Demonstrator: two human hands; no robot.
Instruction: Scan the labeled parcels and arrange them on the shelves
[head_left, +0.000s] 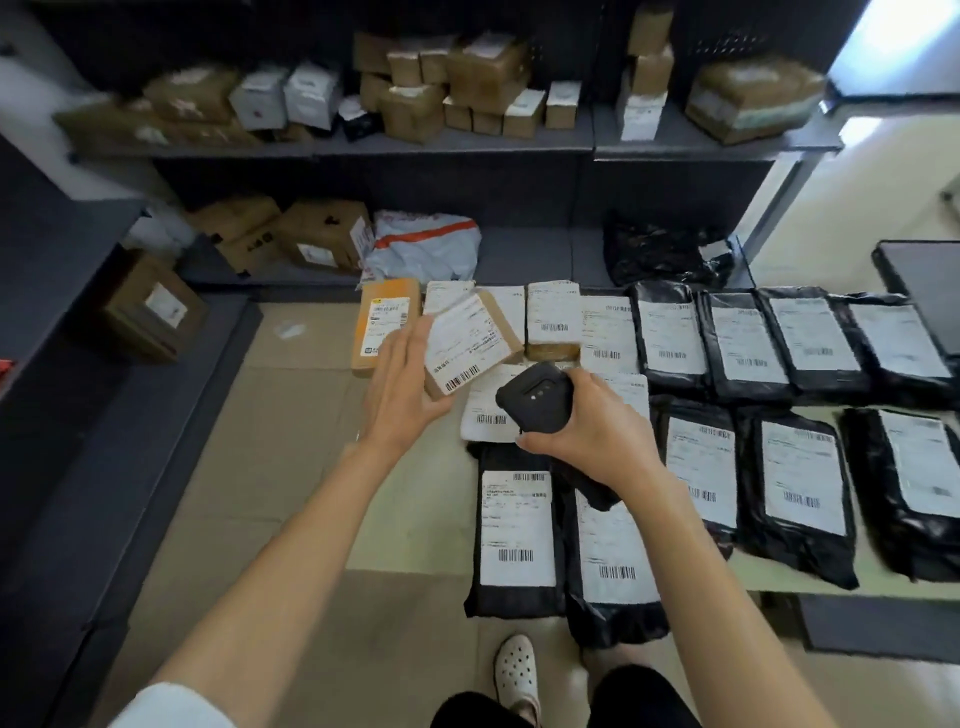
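Note:
My left hand (402, 384) holds a small brown parcel (470, 343) with a white barcode label, tilted up off the floor. My right hand (587, 421) grips a black handheld scanner (537, 397) just below and right of that parcel's barcode. Under and around them lie several labeled parcels: an orange-brown box (387, 319), a brown box (553, 319), white envelopes (485, 413) and black mailer bags (514, 530) in rows on flattened cardboard. The dark shelves (452, 143) behind carry several boxes.
The lower shelf holds brown boxes (322, 236), a grey-and-orange mailer (423, 244) and a black bag (665, 249). A box (150, 306) sits on a dark side shelf at left. More black mailers (802, 483) cover the right. My white shoe (514, 670) stands by the nearest bags.

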